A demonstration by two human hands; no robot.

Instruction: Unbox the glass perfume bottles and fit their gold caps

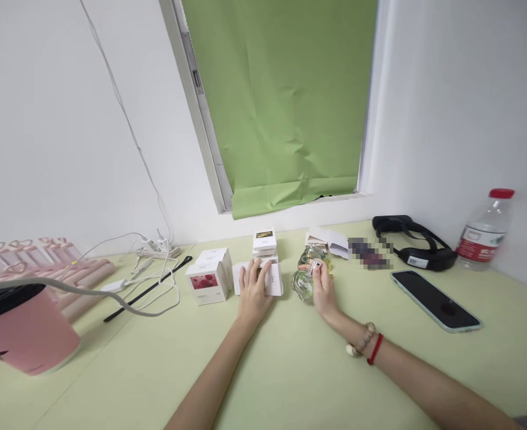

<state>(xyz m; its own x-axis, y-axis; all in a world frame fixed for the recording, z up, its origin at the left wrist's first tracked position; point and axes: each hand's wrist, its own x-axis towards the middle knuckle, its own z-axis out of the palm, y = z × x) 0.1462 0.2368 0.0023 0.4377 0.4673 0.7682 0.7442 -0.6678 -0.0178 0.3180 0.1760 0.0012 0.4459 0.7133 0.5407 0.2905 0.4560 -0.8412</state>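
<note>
The left hand [255,285] was placed at the centre of the frame, fingers spread and bent over an open carton [274,282] on the table [272,364]; whether it gripped the carton could not be determined. The right hand [324,292], right of centre, was closed on a glass bottle [302,288], thumb and fingers pinching its silver top part [317,266]. A second glass item [307,255], apparently another bottle, stood directly behind.

Status, judged from the layout: the open carton had its flaps spread — not folded shut — and the held bottle was outside it. Two steps appeared incomplete: bottle and carton were apart, and the carton was not closed. White cartons [209,278] left of centre stood closed, evidently needing no further handling. Another carton [264,240] was positioned behind the left hand; white packaging [323,235] lay behind the bottles, its contents not visible.
</note>
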